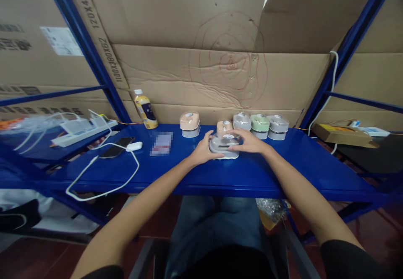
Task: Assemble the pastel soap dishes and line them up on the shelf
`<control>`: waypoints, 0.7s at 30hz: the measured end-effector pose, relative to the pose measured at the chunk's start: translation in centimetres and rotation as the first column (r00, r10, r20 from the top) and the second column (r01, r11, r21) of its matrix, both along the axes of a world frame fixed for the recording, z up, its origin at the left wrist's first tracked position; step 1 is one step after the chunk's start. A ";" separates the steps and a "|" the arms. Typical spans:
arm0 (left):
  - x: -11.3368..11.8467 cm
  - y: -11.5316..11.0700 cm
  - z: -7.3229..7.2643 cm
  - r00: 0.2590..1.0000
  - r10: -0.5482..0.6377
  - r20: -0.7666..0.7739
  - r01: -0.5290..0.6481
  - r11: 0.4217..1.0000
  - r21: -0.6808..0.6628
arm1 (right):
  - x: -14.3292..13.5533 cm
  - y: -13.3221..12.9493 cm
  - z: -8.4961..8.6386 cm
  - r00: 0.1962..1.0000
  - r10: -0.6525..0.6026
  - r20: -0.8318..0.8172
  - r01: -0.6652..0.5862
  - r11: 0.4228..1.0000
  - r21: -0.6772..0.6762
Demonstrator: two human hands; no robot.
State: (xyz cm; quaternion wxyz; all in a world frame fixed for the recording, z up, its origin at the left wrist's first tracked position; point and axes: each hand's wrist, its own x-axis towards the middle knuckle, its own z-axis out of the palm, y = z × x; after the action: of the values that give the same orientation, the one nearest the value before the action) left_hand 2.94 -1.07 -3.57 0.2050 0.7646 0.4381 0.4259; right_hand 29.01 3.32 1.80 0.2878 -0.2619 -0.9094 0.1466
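A small grey container with a clear lid [224, 147] rests on the blue table in front of me. My left hand [202, 149] wraps round its left side, thumb low at the front and fingers at the far edge. From the right, my right hand [250, 141] grips the lid, its thumb on the front and its fingers over the top. Just behind the held one stands a peach container [224, 125], partly hidden by it. Further back to the right are a grey container [242, 121], a green one [260, 124] and another grey one [278, 126].
Another peach container [189, 123] stands left of my hands. A blurred flat packet [161, 143], a dark phone [118, 147], a white cable [108, 194] and a yellow bottle [145, 110] lie or stand further left. Cardboard [170, 69] closes the back between blue posts.
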 end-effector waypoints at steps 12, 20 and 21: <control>0.2 0.1 0.4 1.000 0.000 -0.017 -0.001 1.000 -0.024 | -1.1 0.1 -1.0 0.996 0.081 0.038 -0.082 0.997 0.014; 0.0 -0.1 1.0 0.996 0.009 -0.094 -0.016 0.997 -0.073 | -1.1 0.7 -1.5 0.996 0.084 0.035 -0.082 0.995 -0.054; 0.0 -0.1 1.1 0.995 0.007 -0.099 -0.015 0.997 -0.081 | -1.1 0.7 -1.5 0.995 0.089 0.033 -0.087 0.994 -0.063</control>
State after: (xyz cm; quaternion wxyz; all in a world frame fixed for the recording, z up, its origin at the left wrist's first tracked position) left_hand 2.90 -1.16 -2.51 0.2119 0.7732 0.4691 0.3704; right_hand 27.86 4.02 0.26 0.2565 -0.2330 -0.9202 0.1824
